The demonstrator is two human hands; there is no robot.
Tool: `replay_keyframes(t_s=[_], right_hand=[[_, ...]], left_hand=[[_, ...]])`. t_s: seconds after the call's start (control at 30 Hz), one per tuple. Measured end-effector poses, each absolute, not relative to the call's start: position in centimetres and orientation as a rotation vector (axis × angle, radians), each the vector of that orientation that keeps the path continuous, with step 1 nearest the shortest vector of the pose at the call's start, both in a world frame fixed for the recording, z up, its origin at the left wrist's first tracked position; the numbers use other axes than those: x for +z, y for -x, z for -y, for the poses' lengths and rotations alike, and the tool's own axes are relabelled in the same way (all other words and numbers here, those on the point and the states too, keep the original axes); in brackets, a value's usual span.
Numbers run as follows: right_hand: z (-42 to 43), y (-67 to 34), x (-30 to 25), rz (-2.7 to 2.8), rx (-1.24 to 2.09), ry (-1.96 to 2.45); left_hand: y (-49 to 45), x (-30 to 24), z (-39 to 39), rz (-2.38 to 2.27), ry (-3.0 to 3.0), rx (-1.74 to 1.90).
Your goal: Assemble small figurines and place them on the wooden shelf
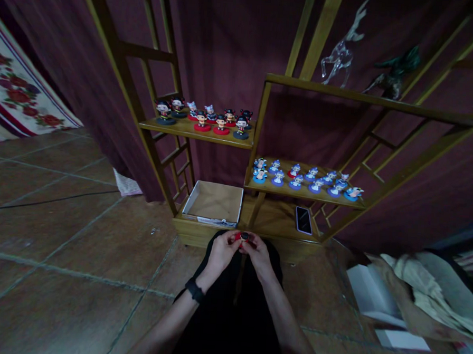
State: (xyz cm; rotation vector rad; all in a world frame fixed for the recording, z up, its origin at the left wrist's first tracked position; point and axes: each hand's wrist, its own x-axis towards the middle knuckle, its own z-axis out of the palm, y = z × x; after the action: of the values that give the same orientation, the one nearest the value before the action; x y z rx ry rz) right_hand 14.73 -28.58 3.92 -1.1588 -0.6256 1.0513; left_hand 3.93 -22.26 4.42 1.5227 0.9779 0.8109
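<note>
Between my fingertips, just over my lap, is a small figurine (244, 237) with a dark head and red parts. My left hand (222, 250) pinches it from the left side, and my right hand (258, 254) grips it from the right. Fingers cover much of its body. Similar figurines with red bases, such as one boy figurine (202, 121), stand among dark-based ones on the upper left shelf (207, 137). Several blue and purple figurines (296, 182) stand in two rows on the lower right shelf (267, 188).
An open cardboard box (215, 202) and a phone (303, 220) lie on the bottom shelf. A clear deer statue (340, 58) and a dark statue (394, 74) stand on the top right shelf. White boxes (373, 295) and cloth (424, 287) lie on the floor at right.
</note>
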Motion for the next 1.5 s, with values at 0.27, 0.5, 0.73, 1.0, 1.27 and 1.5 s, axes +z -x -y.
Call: replay_keyframes(t_s=[0.27,0.5,0.73,1.0,1.27,1.5], right_hand=[[29.1,-14.5,4.1,0.635,1.036,1.168],[29.0,-14.3,4.2,0.663,0.951,1.181],[29.0,-14.9,4.1,0.693,0.921,1.164],[29.2,-15.4,2.4,0.733,0.894,1.21],[29.3,-15.2,0.1,0.696,0.91,1.245],[29.1,-13.5,-2.2,0.499,1.114,1.185]], left_hand=[[-3.5,5.7,23.2,-1.064,-1.97,0.779],[-2.9,5.8,23.7,-1.024,-2.215,0.776],[-2.4,6.7,24.0,-0.914,-2.461,0.674],[-2.4,6.0,23.9,-0.839,-2.682,0.582],[-2.4,4.1,23.7,-0.878,-2.491,0.651],[-2.4,-1.2,22.4,-0.941,-1.505,0.803]])
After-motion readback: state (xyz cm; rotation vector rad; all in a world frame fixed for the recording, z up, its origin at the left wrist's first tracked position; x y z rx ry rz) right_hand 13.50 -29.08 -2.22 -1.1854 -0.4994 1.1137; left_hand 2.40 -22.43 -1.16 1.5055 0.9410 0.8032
